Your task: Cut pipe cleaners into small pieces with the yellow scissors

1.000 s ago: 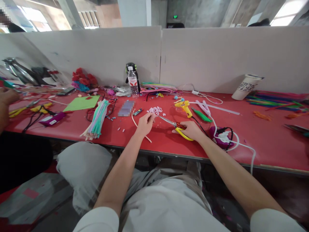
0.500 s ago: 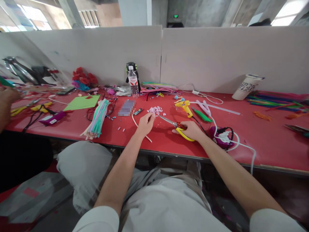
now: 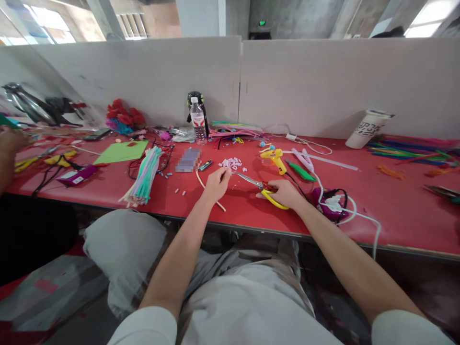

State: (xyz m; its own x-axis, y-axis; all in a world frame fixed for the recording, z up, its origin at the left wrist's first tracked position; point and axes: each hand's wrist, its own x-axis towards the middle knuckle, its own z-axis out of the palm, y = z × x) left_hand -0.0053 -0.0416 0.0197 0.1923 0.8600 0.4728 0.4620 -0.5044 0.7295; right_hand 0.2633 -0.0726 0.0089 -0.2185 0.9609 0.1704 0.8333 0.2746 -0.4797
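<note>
My left hand (image 3: 217, 184) is closed in a pinch near the scissor tips; what lies between its fingertips is too small to make out. In my right hand (image 3: 283, 192) is a pair of scissors (image 3: 268, 194) with yellow handles, the blades pointing left toward the pinching fingers. Just behind the left fingertips lies a pile of small pale pink cut pieces (image 3: 232, 164). A cream-coloured stem (image 3: 222, 207) runs under or past my left wrist, partly hidden. Whether the hand touches it I cannot tell.
A yellow glue gun (image 3: 275, 158), green-handled tool (image 3: 302, 171) and purple box with white cord (image 3: 332, 208) are at right. At left lie a bundle of pastel pipe cleaners (image 3: 145, 177) and green sheet (image 3: 122, 151). Behind stands a water bottle (image 3: 198, 122). Another person's hand (image 3: 10, 148) shows far left.
Almost nothing differs. Both hands and the scissors hold nearly the same place; the view has shifted very slightly.
</note>
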